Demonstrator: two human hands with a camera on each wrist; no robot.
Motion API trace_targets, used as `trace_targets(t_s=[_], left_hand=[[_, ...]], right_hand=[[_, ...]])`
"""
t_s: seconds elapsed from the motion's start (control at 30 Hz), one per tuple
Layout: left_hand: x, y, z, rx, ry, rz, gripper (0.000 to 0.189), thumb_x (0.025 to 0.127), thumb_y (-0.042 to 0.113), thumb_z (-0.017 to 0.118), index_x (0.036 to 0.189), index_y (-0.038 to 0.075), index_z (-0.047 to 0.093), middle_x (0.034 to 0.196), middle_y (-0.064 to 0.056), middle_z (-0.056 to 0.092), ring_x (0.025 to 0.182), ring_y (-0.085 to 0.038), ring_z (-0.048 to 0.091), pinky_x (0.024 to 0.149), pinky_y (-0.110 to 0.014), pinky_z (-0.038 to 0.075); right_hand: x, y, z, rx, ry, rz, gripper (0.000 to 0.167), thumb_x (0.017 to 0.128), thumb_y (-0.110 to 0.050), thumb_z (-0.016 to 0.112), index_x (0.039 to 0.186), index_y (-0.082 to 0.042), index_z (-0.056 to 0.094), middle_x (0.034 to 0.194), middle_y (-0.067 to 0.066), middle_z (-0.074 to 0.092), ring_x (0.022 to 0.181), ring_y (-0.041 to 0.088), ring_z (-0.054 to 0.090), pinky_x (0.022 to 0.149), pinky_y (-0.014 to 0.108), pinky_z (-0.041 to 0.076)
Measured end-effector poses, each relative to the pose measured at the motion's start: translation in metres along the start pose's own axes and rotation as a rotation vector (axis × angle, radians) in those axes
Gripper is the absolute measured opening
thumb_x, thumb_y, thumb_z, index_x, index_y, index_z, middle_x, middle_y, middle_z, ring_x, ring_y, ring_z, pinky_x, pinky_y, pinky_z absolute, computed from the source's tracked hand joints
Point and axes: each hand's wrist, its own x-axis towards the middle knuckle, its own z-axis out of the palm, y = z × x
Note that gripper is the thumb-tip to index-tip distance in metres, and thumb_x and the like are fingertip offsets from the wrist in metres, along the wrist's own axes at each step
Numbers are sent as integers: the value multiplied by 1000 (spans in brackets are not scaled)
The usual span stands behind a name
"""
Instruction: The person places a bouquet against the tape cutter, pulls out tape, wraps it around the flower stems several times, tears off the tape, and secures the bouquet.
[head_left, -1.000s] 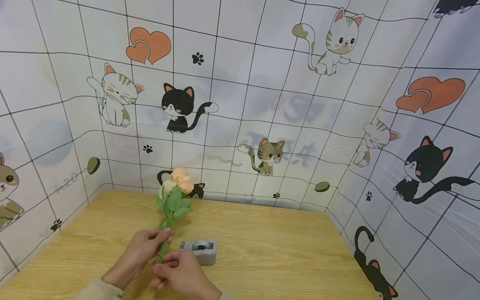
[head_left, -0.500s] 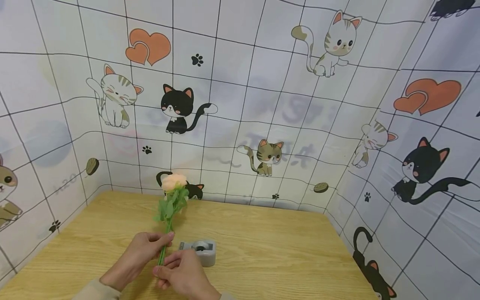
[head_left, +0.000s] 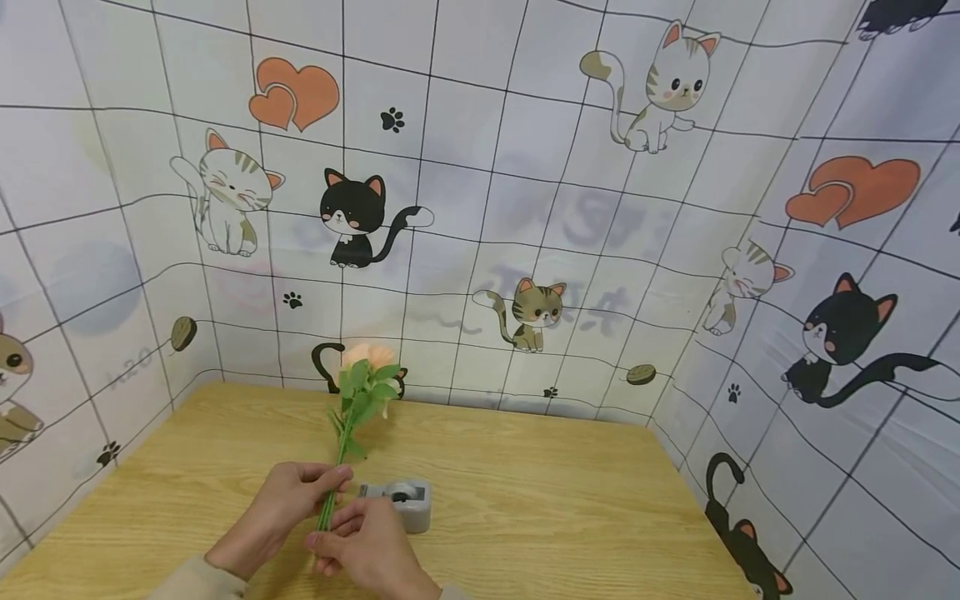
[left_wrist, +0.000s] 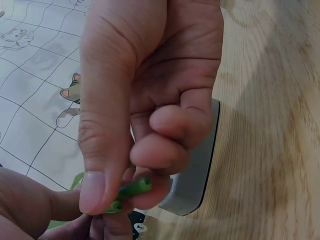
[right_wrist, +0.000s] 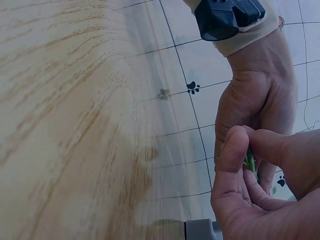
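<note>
My left hand [head_left: 300, 496] pinches the green stems of a small bunch of artificial flowers [head_left: 360, 396] between thumb and fingers. Below it, my right hand [head_left: 375, 546] grips the lower stem ends. Peach blossoms top the bunch, largely behind green leaves, and it leans slightly right. In the left wrist view, the cut stem ends [left_wrist: 135, 187] poke out from between the right thumb and fingers. A grey tape dispenser [head_left: 417, 507] stands on the table just beyond the right hand, which partly hides it.
The wooden table [head_left: 540, 500] extends to the right of the hands and behind them. A white cloth wall [head_left: 480, 167] with a grid and cartoon cats encloses its back and sides. A dark wrist camera [right_wrist: 217, 20] sits on the left sleeve.
The bunch has turned in my fingers: its blossoms tipped left, then back right, and leaves now cover more of them. Both hands keep nearly the same place.
</note>
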Motion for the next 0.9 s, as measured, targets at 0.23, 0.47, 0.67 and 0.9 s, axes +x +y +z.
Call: trace_targets(t_s=[0.23, 0.47, 0.67, 0.9], left_hand=[[2, -3, 1, -71, -27, 15, 37, 122, 23, 67, 128, -10, 83, 110, -7, 88, 115, -22, 82, 101, -44, 71], [3, -4, 3, -114, -48, 17, 38, 124, 19, 61, 129, -14, 81, 116, -15, 89, 107, -17, 84, 93, -34, 71], [3, -7, 3, -158, -87, 26, 39, 125, 14, 57, 136, -19, 74, 114, -15, 89, 102, -15, 86, 91, -31, 71], [3, -8, 1, -182, -146, 37, 41, 126, 14, 55, 140, -20, 71, 110, -9, 90, 105, -13, 85, 91, -30, 71]], right_hand=[[0, 6, -9, 14, -84, -22, 8, 107, -14, 87, 109, -6, 87, 91, 14, 87, 72, 8, 79, 72, 24, 69], [0, 8, -16, 75, -152, -4, 17, 113, -13, 78, 118, 1, 87, 102, 17, 88, 78, 8, 80, 77, 23, 69], [1, 8, -15, 72, -119, 7, 8, 110, -9, 82, 112, -4, 86, 88, 4, 84, 70, 6, 74, 69, 19, 65], [1, 7, -15, 59, -80, 12, 5, 108, -7, 84, 108, -2, 86, 81, 3, 81, 66, 6, 72, 66, 19, 64]])
